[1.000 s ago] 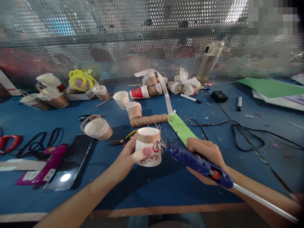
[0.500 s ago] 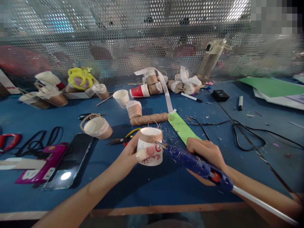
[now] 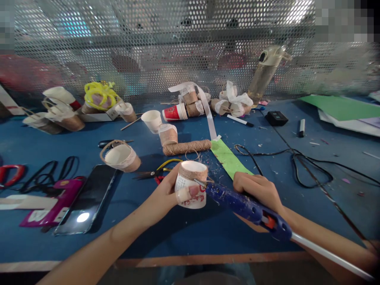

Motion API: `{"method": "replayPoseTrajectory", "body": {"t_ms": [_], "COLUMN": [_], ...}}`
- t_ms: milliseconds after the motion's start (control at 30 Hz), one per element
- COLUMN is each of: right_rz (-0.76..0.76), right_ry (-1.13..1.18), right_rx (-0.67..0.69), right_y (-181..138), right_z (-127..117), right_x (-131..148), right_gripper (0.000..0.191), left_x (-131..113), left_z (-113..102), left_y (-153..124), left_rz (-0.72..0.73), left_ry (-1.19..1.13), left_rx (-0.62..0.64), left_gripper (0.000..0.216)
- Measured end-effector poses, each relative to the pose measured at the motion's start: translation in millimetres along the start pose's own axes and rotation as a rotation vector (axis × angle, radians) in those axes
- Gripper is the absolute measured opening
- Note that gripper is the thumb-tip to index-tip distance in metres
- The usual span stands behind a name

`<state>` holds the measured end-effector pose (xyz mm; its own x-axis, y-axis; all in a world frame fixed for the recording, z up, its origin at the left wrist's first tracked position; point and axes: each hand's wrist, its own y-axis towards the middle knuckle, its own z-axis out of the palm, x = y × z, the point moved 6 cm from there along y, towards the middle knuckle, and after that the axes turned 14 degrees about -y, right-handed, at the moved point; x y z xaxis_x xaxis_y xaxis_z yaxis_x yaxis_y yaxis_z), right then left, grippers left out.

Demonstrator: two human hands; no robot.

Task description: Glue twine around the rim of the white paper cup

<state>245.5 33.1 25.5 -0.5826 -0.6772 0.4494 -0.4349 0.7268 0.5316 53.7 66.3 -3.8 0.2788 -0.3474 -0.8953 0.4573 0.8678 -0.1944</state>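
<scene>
My left hand (image 3: 166, 194) is wrapped round a white paper cup (image 3: 191, 185) with red print and a band of brown twine at its rim, held just above the blue table (image 3: 184, 233). A bandage covers the thumb pressed on the cup's side. My right hand (image 3: 257, 190) grips a blue hot glue gun (image 3: 246, 206). Its metal nozzle touches the cup's side just under the twine band. A clear glue stick juts from the gun's back toward the lower right.
A roll of twine (image 3: 185, 147), a green paper strip (image 3: 227, 158) and small scissors (image 3: 154, 173) lie just behind the cup. A phone (image 3: 89, 198), a twine-handled cup (image 3: 120, 157), black cable (image 3: 299, 166) and several wrapped cups (image 3: 190, 103) surround them. A perforated metal screen (image 3: 178, 43) closes the back.
The cup has shifted slightly right and tilted a little in my left hand. The glue gun's nozzle stays against its side.
</scene>
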Motion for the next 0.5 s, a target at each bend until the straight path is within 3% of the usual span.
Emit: {"method": "replayPoseTrajectory", "body": {"t_ms": [500], "right_rz": [0.029], "right_ry": [0.050], "right_rx": [-0.063], "right_y": [-1.4], "right_z": [1.0], "right_x": [-5.6], "right_gripper": [0.028], "left_x": [-3.1], "left_z": [-1.4], "left_y": [-0.9], "left_rz": [0.065], "left_ry": [-0.106], "left_rx": [-0.075], "left_gripper": [0.045]}}
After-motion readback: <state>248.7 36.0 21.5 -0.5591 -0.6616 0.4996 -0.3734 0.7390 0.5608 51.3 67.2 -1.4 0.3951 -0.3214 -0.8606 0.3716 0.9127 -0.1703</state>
